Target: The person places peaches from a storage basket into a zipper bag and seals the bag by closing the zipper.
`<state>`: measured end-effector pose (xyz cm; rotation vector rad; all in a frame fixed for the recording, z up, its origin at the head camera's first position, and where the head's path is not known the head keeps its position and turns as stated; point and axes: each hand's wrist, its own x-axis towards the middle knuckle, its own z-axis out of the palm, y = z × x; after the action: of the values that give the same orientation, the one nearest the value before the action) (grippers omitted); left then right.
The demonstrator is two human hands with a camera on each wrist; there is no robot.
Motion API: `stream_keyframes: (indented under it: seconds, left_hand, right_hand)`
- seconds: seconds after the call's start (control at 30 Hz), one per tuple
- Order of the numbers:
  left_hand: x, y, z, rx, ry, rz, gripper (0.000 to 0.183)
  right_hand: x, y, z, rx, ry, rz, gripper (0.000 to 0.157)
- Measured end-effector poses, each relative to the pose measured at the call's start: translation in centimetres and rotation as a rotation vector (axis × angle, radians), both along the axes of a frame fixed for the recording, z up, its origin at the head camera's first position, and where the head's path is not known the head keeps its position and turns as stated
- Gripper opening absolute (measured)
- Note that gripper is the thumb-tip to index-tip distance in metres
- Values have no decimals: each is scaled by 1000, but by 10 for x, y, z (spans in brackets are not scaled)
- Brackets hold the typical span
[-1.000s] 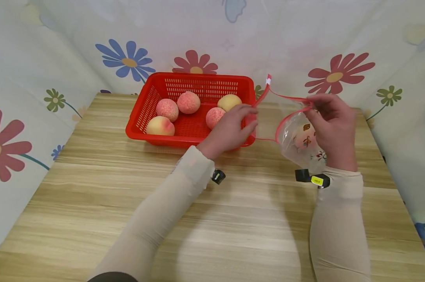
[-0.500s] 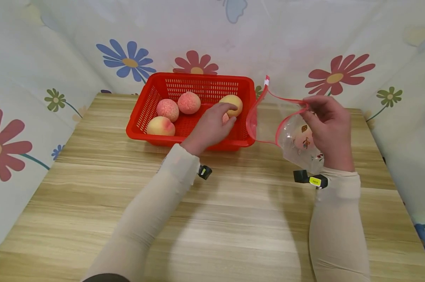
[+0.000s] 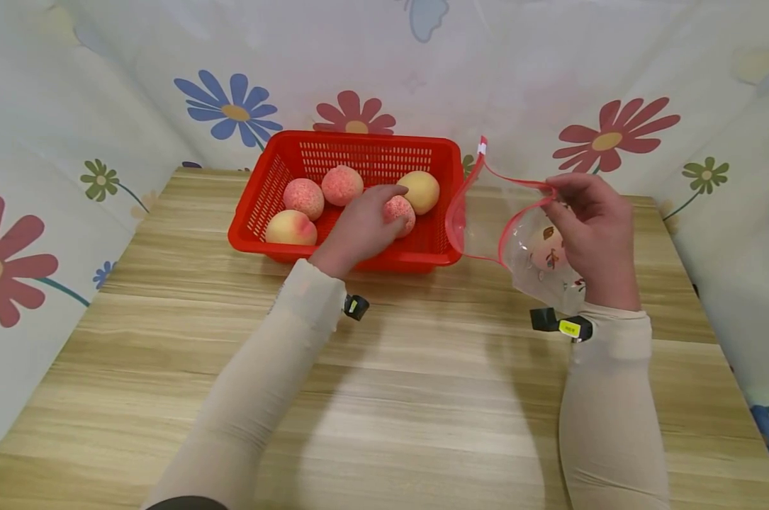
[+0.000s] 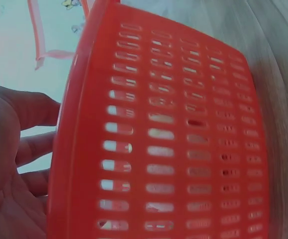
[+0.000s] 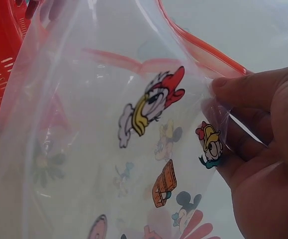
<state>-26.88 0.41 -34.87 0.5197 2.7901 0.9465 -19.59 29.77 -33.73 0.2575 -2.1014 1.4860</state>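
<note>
My left hand (image 3: 361,227) reaches into the red plastic basket (image 3: 276,247), its fingers loosely bent beside a speckled pink peach (image 3: 400,214). Whether they touch it is hard to tell. In the left wrist view the basket wall (image 4: 91,149) hides part of the fingers (image 4: 37,107). My right hand (image 3: 595,234) pinches the red-edged top of a clear zip bag (image 3: 531,273) and holds it up, mouth gaping toward the basket. Cartoon prints cover the bag (image 5: 84,184) in the right wrist view, where the thumb (image 5: 243,89) presses at its edge.
A yellow peach (image 3: 420,192) lies behind the speckled one. At the basket's left are two pink peaches (image 3: 304,199) and a yellow-pink peach (image 3: 291,228). The wooden table (image 3: 422,397) ends at a flower-patterned curtain (image 3: 505,78). A white slider (image 3: 483,147) sits at the bag's corner.
My left hand has moved left from the bag's mouth to the peach in the basket, letting go of the bag's edge. My right hand has shifted slightly left, still holding the bag.
</note>
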Motion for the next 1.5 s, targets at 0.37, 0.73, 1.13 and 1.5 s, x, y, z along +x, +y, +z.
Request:
stream_keyframes:
  seconds: [0.37, 0.73, 1.13, 1.5]
  left_hand:
    - [-8, -5, -3, -34, -45, 8, 64]
    - [-21, 2, -2, -106, -83, 2, 69]
    - [-32, 10, 0, -92, -249, 95, 78]
    - [-40, 16, -4, -98, -268, 122, 70]
  right_hand:
    - [-1, -1, -1, -2, 0, 7, 25]
    - [0, -2, 1, -9, -8, 18, 24]
    - [-1, -1, 0, -50, -6, 51, 24]
    - [0, -1, 1, -10, -41, 12, 25]
